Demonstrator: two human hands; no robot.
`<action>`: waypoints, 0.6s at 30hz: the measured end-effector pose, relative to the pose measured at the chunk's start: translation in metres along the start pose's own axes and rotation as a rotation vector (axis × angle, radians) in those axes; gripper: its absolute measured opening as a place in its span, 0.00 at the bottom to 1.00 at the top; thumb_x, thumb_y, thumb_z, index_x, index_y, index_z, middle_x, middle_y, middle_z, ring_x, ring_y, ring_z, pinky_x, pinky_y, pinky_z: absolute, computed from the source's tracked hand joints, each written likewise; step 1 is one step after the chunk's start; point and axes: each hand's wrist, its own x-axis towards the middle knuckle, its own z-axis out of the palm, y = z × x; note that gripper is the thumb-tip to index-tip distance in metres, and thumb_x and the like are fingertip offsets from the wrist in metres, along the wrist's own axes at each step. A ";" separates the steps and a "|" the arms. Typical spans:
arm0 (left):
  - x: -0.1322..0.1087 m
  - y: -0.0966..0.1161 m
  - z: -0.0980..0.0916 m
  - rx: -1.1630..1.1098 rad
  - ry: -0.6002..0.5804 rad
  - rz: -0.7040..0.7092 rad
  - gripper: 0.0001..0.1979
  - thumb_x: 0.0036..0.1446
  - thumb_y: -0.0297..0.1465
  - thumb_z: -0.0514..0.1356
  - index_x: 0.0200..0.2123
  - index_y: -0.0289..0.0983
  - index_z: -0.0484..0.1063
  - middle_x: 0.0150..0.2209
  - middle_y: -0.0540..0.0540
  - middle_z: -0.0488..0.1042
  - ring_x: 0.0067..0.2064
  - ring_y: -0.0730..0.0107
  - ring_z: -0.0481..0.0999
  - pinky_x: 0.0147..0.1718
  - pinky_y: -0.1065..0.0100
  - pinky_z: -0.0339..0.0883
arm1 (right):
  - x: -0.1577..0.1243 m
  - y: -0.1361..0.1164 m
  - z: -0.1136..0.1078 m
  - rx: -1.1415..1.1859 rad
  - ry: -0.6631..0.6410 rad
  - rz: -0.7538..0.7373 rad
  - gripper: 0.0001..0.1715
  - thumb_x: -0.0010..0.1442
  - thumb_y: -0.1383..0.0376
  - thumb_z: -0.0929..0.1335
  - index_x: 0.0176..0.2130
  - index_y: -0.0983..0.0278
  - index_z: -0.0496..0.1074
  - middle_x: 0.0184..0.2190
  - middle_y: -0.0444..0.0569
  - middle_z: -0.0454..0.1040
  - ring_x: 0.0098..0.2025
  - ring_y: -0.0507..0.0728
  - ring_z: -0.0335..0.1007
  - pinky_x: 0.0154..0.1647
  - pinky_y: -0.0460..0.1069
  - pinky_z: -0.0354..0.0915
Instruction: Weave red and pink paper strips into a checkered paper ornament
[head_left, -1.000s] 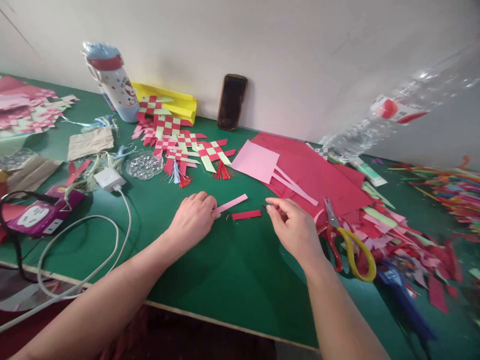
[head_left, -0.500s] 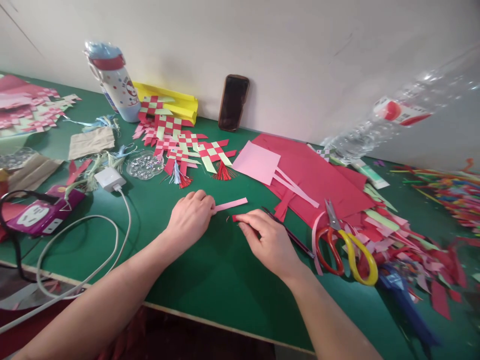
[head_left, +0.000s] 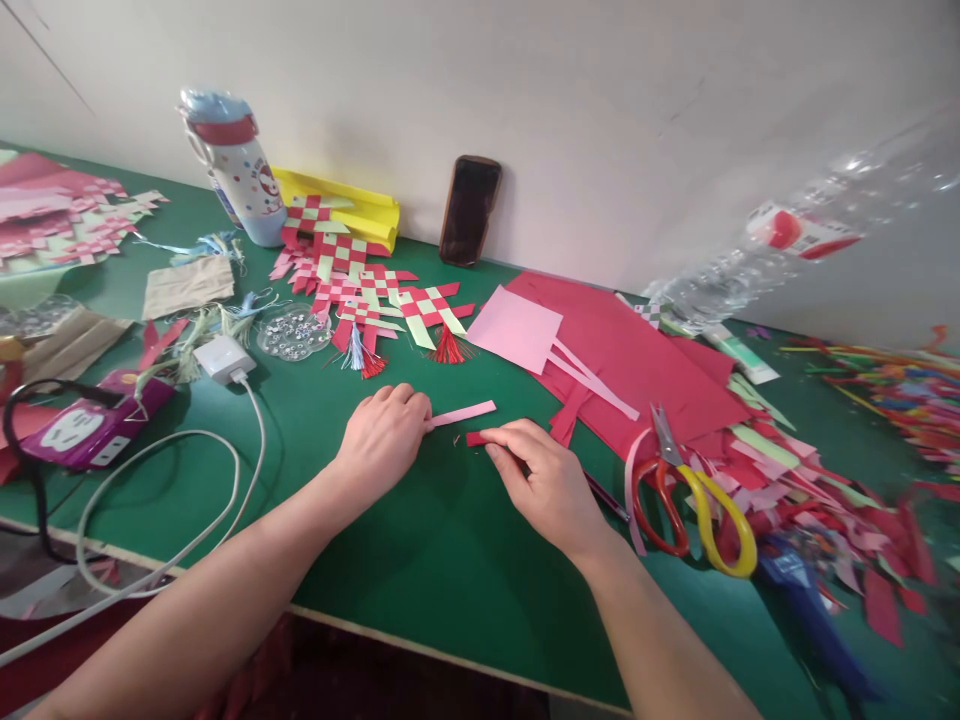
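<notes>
My left hand (head_left: pixel 386 430) is closed over one end of a pink paper strip (head_left: pixel 466 412), whose free end sticks out to the right just above the green table (head_left: pixel 420 590). In my right hand (head_left: pixel 544 480), thumb and fingers pinch a small red paper strip (head_left: pixel 475 438); most of it is hidden by the fingers. Tiny scraps lie between the two hands. Beyond my right hand a pink paper sheet (head_left: pixel 516 328) and two thin pink strips rest on a stack of red paper (head_left: pixel 622 370). Scissors (head_left: pixel 694 500) with red and yellow handles lie to its right.
Woven paper fish (head_left: pixel 427 308) with tassels lie at the back, beside a water bottle (head_left: pixel 244 180). A phone (head_left: pixel 470 210) leans on the wall. A white charger (head_left: pixel 223 358) with its cable and a purple power strip (head_left: pixel 97 420) sit left; paper scraps (head_left: pixel 832 510) heap right.
My right hand has shifted slightly to the right, and a little more of the red strip shows. My left hand stays on the pink strip. The camera view has moved slightly.
</notes>
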 end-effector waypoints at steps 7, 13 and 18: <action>-0.001 0.008 -0.012 -0.200 0.115 0.017 0.06 0.67 0.32 0.55 0.38 0.38 0.70 0.35 0.49 0.76 0.39 0.65 0.73 0.40 0.65 0.64 | 0.003 0.000 -0.006 0.117 0.102 0.191 0.13 0.66 0.58 0.65 0.41 0.61 0.76 0.36 0.49 0.78 0.35 0.55 0.75 0.38 0.49 0.71; -0.013 0.025 -0.001 -0.750 0.122 0.155 0.04 0.63 0.31 0.59 0.34 0.38 0.71 0.31 0.53 0.75 0.32 0.75 0.72 0.33 0.72 0.65 | 0.001 -0.016 -0.007 0.373 0.061 0.337 0.21 0.64 0.50 0.66 0.42 0.64 0.77 0.23 0.44 0.75 0.21 0.50 0.67 0.23 0.45 0.66; -0.014 0.030 0.005 -1.383 -0.241 -0.052 0.14 0.58 0.33 0.64 0.45 0.36 0.68 0.32 0.51 0.75 0.28 0.75 0.75 0.29 0.71 0.69 | -0.002 -0.011 -0.003 0.187 0.258 0.184 0.13 0.66 0.59 0.65 0.44 0.61 0.77 0.33 0.47 0.80 0.29 0.52 0.75 0.33 0.47 0.72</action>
